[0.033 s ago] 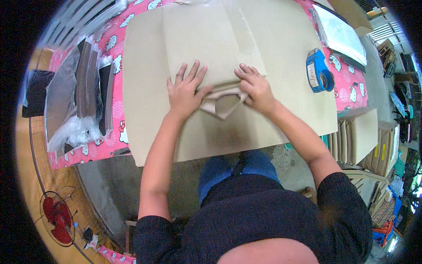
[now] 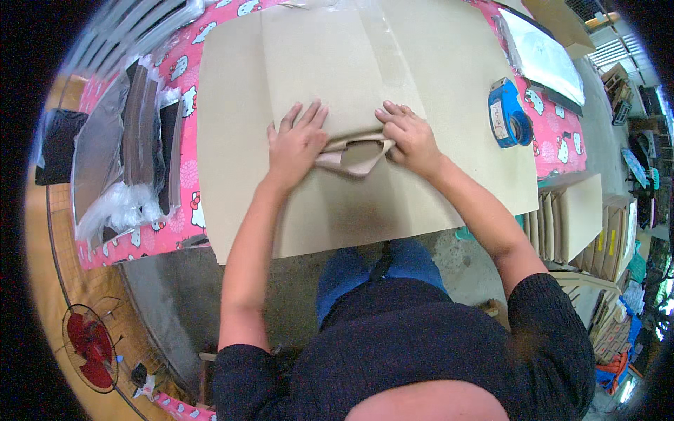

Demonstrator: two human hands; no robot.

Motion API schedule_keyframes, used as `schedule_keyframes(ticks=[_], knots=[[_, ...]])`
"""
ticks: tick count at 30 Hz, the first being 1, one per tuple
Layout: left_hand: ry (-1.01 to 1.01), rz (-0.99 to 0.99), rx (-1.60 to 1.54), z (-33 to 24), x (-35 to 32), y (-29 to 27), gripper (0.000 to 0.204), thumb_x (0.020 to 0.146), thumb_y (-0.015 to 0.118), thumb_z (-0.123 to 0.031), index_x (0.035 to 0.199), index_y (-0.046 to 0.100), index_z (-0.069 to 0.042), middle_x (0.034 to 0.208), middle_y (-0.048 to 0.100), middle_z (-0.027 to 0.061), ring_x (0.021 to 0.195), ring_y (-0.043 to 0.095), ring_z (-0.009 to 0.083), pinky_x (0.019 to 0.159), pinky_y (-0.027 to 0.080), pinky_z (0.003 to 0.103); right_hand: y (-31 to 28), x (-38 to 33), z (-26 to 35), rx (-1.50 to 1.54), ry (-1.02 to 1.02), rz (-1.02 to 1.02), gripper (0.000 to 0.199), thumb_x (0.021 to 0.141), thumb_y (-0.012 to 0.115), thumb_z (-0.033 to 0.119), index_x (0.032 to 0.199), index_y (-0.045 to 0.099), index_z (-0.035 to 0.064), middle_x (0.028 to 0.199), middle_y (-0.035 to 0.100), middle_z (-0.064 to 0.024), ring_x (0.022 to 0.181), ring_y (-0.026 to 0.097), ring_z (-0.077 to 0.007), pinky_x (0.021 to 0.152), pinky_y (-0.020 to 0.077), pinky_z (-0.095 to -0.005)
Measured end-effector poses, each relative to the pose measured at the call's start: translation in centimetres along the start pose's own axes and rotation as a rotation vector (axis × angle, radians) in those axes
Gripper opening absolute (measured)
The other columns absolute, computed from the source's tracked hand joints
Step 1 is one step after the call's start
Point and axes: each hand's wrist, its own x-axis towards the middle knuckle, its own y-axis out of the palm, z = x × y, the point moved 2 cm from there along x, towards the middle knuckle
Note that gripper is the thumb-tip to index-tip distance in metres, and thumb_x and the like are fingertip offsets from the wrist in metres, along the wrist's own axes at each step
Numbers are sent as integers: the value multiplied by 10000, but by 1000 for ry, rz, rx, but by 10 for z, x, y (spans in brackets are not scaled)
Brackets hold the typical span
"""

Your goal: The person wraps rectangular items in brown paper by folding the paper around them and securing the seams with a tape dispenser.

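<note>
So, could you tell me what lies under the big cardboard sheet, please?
A pink patterned tablecloth shows around the cardboard sheet, whose near edge overhangs the table. Anything beneath its middle is hidden.

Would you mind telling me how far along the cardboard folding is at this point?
Done: the flat cardboard sheet lies spread on the pink table. In hand: the left hand and right hand press on a small folded cardboard piece. Left: its flaps still gape, and the blue tape dispenser sits untouched.

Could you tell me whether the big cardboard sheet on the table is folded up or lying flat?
Lying flat: the cardboard sheet is spread across the table, with both hands pressing it.
</note>
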Motion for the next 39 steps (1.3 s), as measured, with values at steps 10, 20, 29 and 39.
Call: schedule_keyframes(ticks=[10, 20, 29, 39], knots=[[328, -387, -107, 25, -57, -44, 416, 581, 567, 6, 980, 651, -76, 982, 618, 104, 1051, 555, 292, 990, 327, 477, -26, 17, 75, -20, 131, -5, 429, 562, 585, 54, 989, 576, 14, 933, 627, -193, 920, 619, -327, 852, 492, -443], [-6, -231, -408, 24, -92, -18, 221, 601, 737, -104, 805, 654, -89, 902, 583, 99, 915, 543, 276, 811, 408, 370, -20, 21, 98, -38, 377, 356, 251, 679, 692, 239, 789, 572, 49, 633, 581, -120, 630, 620, -282, 558, 498, -365], [-631, -352, -362, 19, -82, -5, 870, 576, 797, -313, 1276, 388, 3, 1157, 487, 230, 1087, 480, 349, 940, 380, 421, 22, 68, 61, -116, 359, 274, 584, 639, 695, 542, 882, 510, 44, 1052, 471, -146, 1008, 418, -324, 871, 307, -428], [-762, -348, -666, 36, -88, 18, 953, 530, 837, -247, 1315, 366, 18, 1103, 536, 225, 1006, 551, 320, 857, 451, 382, 4, 65, 11, 148, 323, 12, 546, 696, 718, 345, 1072, 498, 18, 1113, 471, -212, 1083, 432, -369, 931, 355, -445]])
